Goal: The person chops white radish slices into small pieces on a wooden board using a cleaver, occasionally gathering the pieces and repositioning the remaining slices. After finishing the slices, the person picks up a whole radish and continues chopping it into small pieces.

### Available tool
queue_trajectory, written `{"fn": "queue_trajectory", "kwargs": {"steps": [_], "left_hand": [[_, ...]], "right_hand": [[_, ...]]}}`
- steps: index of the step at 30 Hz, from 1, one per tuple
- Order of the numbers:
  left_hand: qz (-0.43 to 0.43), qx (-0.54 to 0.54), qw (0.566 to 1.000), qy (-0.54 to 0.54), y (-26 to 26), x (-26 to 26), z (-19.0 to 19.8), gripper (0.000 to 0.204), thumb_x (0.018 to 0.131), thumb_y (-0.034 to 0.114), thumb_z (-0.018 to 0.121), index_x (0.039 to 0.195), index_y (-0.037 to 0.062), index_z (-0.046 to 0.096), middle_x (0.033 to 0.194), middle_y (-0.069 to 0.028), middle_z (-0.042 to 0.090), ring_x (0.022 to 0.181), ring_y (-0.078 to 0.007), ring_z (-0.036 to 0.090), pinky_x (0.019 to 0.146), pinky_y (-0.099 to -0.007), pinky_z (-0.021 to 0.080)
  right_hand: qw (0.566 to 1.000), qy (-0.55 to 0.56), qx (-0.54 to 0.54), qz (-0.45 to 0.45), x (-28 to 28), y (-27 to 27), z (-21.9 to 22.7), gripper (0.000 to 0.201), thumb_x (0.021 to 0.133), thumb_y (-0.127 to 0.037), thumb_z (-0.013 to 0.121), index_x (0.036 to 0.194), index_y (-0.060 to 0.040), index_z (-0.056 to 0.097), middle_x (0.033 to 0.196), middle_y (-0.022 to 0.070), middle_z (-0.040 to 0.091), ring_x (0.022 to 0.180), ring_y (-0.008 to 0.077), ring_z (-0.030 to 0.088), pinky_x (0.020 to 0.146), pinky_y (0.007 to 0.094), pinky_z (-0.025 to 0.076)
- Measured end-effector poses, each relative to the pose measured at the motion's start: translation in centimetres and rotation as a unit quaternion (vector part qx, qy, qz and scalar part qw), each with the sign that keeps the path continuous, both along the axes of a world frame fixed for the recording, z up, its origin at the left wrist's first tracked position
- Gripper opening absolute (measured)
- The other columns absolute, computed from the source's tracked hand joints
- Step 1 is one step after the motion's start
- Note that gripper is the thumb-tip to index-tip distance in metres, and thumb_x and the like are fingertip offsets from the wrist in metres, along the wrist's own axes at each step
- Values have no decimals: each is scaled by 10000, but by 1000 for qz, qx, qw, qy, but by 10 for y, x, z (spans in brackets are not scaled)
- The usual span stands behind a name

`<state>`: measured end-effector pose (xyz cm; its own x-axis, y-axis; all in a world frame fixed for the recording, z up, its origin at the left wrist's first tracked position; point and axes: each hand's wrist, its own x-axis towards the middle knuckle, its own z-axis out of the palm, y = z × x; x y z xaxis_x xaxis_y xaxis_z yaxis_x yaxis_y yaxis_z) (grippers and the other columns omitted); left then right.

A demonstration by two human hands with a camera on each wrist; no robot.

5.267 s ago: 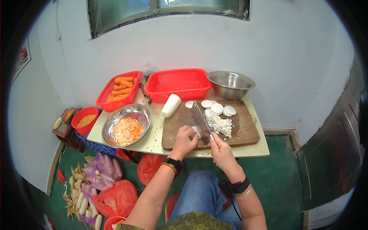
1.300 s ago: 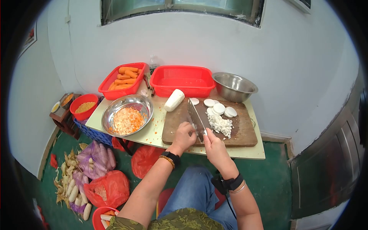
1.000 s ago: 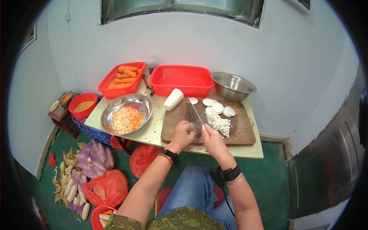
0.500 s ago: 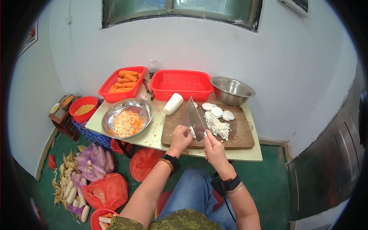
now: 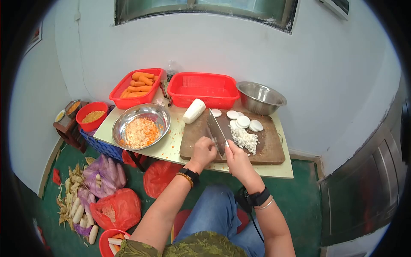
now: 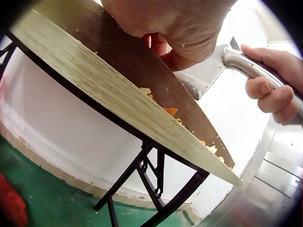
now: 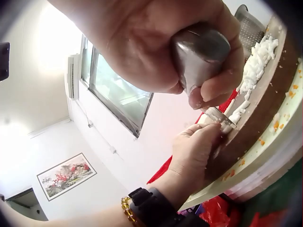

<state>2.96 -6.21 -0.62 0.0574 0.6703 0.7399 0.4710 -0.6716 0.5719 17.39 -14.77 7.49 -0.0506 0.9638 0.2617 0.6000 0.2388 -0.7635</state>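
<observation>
A pale table (image 5: 174, 128) carries everything, its near edge showing as a narrow strip in front of the brown cutting board (image 5: 272, 147) (the left wrist view shows orange scraps along that seam). Behind the board's far edge stands a red basket (image 5: 203, 102); a wide steel bowl (image 5: 162, 112) sits left of it, with a band of tabletop between. The knife (image 5: 216, 130) lies near the board's middle, tip toward the far edge. The right hand (image 5: 239, 162) wraps its handle over the near edge. The left hand (image 5: 204, 152) bends its fingers down just beside the blade; whether they pinch a piece, I cannot tell. A white radish chunk (image 5: 195, 110) rests at the far left corner. Radish rounds (image 5: 243, 121) lie right of the blade, the diced heap (image 5: 244, 139) nearer, with bare wood onward to the right edge.
</observation>
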Motion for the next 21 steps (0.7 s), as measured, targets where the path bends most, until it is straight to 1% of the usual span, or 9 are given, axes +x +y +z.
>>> {"fn": "queue_trajectory", "kwargs": {"steps": [3,4,7,9,10,13,14,17,21], "left_hand": [[2,-38,999,-1,-3,1,4,36,697,39,638,679,16,616,726,-146,605,697,-334,601,646,-414,508],[3,-36,999,-8,-2,1,3,39,696,43,644,680,20,616,727,-148,606,697,-333,603,643,-412,507],[-1,-45,999,-7,-1,0,2,46,693,48,653,689,20,617,733,-152,606,704,-334,605,645,-412,509],[0,-52,999,1,-1,-1,1,50,700,50,654,727,15,633,757,-152,615,707,-319,618,649,-398,517],[2,-56,998,3,-2,-2,3,59,704,51,655,746,12,640,769,-151,620,708,-311,624,650,-392,522],[0,-87,995,-40,-7,-1,6,112,719,51,648,818,2,662,810,-150,634,712,-280,644,663,-361,534],[-2,-91,994,-57,-4,-1,2,149,727,51,644,864,0,674,839,-151,643,712,-260,654,669,-342,539],[-2,-99,992,-80,0,-3,0,148,728,51,640,864,2,675,842,-155,645,715,-265,653,677,-346,538],[6,-114,991,-68,0,-5,0,144,734,52,629,862,6,677,832,-153,647,723,-270,653,686,-350,535]], "right_hand": [[996,-82,43,-20,-9,10,-2,349,990,-218,471,1240,19,524,805,273,638,765,442,642,643,471,495],[999,-40,-10,-18,-15,5,7,336,982,-210,472,1220,20,533,905,319,614,949,517,547,744,526,459],[997,-46,56,-23,-13,4,-6,372,988,-220,477,1276,16,501,827,278,629,836,439,638,701,477,479],[998,-16,64,-18,-6,6,-25,406,999,-238,472,1326,3,476,742,197,612,692,308,634,609,410,488],[998,-3,69,-14,-3,5,-26,424,1004,-247,469,1351,-4,463,700,156,603,620,243,632,563,376,493],[996,93,-6,-16,5,-3,-26,452,1017,-274,457,1393,-25,448,641,34,518,506,74,502,431,259,430],[991,134,-7,-20,3,-7,-26,449,1023,-286,442,1400,-43,455,619,-9,494,441,57,452,373,227,384],[987,156,-21,-18,0,-17,-15,452,1025,-290,440,1404,-45,452,608,-8,496,441,66,462,388,237,398],[994,98,41,-17,0,-11,-29,452,1023,-287,450,1404,-42,453,593,-9,490,435,67,463,391,244,399]]}}
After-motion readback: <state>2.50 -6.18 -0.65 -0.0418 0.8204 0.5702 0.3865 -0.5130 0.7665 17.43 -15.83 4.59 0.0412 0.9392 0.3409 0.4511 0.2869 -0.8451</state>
